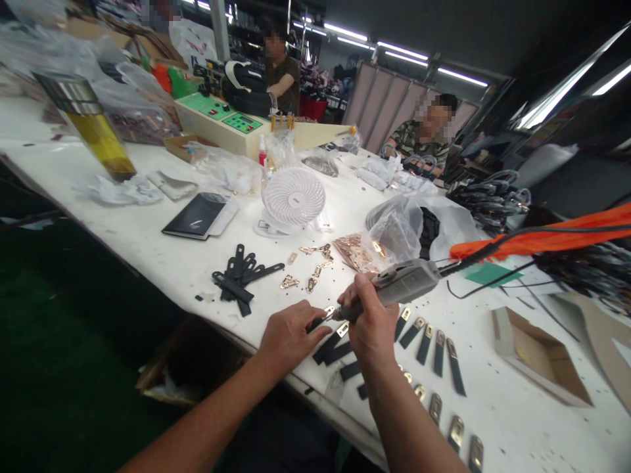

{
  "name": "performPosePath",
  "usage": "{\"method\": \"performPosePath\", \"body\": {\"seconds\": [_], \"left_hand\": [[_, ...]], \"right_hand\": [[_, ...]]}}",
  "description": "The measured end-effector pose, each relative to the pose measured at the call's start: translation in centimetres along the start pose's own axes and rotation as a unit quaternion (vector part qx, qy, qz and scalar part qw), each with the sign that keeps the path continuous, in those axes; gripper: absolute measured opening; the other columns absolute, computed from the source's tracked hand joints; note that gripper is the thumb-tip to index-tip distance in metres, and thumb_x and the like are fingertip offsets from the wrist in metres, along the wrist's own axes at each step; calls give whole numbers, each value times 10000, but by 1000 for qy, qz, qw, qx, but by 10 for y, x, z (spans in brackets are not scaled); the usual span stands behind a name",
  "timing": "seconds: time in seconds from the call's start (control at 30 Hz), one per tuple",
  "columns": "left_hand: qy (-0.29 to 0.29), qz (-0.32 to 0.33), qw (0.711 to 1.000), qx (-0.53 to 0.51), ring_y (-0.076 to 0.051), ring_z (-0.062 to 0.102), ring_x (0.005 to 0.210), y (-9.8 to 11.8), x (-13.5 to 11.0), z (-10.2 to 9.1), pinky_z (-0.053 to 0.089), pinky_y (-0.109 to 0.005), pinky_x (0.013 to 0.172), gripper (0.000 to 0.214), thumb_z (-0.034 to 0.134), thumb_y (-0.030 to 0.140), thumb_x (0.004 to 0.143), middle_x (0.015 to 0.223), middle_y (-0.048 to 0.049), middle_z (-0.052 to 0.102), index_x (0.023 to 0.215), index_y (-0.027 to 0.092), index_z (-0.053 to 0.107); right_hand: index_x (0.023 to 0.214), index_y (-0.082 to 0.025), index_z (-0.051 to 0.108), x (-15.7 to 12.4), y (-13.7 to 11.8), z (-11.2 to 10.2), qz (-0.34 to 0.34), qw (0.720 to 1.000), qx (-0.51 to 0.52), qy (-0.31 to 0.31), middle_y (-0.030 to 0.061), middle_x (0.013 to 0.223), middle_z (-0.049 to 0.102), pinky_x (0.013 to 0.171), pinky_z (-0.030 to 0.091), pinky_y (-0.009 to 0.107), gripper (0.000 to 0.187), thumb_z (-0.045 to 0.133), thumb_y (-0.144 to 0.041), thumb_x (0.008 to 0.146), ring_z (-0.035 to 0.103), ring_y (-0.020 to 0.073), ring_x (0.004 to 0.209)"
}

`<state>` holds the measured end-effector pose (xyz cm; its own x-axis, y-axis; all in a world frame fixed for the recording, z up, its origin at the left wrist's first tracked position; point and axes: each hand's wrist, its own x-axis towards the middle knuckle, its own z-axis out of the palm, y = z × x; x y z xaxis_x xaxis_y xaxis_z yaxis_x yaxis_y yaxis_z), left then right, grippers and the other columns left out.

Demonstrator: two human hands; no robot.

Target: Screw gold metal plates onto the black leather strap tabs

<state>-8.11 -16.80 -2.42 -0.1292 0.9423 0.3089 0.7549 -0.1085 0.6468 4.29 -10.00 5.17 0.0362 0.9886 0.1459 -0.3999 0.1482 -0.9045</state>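
My right hand [373, 325] is wrapped round a grey electric screwdriver [413, 282], its tip pointing left and down. My left hand [288, 334] pinches a short black strap [320, 320] with a gold metal plate at its end. The screwdriver tip meets the strap at or close to that plate; the exact contact is too small to make out. Rows of black straps with gold plates [439, 351] lie on the table under and right of my right hand. Beyond my left hand sit a pile of plain black straps [241, 276] and loose gold plates [311, 284].
A white fan [294, 199] stands mid-table near a black booklet [197, 215]. A bag of gold parts [355, 251] lies behind the screwdriver. An open cardboard box [542, 358] is at right, a bottle [91, 128] at left. Two co-workers sit across the table.
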Motion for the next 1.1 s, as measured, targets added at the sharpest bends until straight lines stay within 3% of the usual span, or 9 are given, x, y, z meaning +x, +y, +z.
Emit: {"method": "performPosePath", "body": {"seconds": [0.37,0.93,1.03,1.1], "left_hand": [[-1,1,999,-38,-135,697,797,-4,0,0,482,-259,744,19,813,276,927,868,26,719,941,276,825],[-11,7,999,-35,-144,695,811,-6,-2,0,479,-267,743,75,743,269,972,867,13,698,923,254,798],[4,4,1000,-15,-162,693,842,-5,-2,1,495,-281,770,32,780,286,951,871,12,705,958,256,789],[33,-5,999,24,-201,684,917,-4,-2,2,509,-307,806,131,826,321,914,913,-8,720,1019,257,780]], "right_hand": [[791,-219,563,-3,1,3,-2,1000,-6,-11,-89,518,513,542,541,305,365,855,-435,825,505,128,452],[834,-205,610,-4,9,2,-15,999,-25,-21,-73,522,538,485,491,275,352,865,-447,832,536,141,467],[806,-201,607,-3,8,3,-17,999,-24,-20,-77,515,530,499,514,285,363,870,-451,823,526,133,454],[800,-204,598,-1,7,3,-14,999,-26,-15,-74,515,536,480,505,281,378,873,-464,815,542,140,457]]}}
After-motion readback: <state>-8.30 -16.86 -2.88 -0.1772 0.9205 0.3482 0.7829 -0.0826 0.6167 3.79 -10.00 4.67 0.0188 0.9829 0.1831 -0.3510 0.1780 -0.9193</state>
